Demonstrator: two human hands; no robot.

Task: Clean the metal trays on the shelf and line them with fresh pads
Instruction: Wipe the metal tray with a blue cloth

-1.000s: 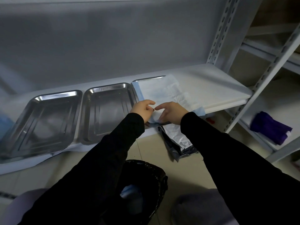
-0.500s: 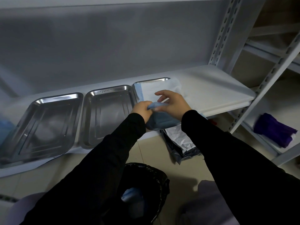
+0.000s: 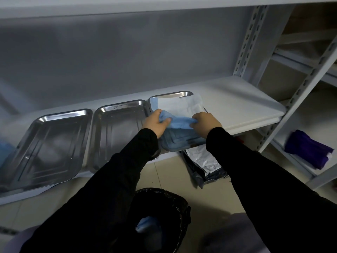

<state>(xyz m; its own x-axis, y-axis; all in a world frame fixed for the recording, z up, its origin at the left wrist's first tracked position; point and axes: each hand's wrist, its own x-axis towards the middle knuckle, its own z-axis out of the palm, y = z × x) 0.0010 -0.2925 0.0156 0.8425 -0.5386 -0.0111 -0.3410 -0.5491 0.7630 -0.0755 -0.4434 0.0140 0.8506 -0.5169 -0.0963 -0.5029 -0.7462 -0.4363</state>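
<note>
Two hands roll up a used pad over a shelf tray.
The left hand (image 3: 158,123) and right hand (image 3: 205,123) each pinch the blue-and-white absorbent pad (image 3: 179,110), bunched above the rightmost shiny rectangular metal tray (image 3: 176,146) on the white shelf (image 3: 237,99).

Dim, cool light; soft glare on the metal trays (image 3: 54,143), wide-angle bending at edges, slight blur

A storeroom, perhaps clinical: grey slotted-angle steel shelving (image 3: 245,42) at 1 o'clock, 3 stainless trays (image 3: 116,132) on its white shelf board (image 3: 237,99) at 11 o'clock, tiled floor (image 3: 164,177), black-bagged bin (image 3: 176,197) at 6 o'clock.
</note>
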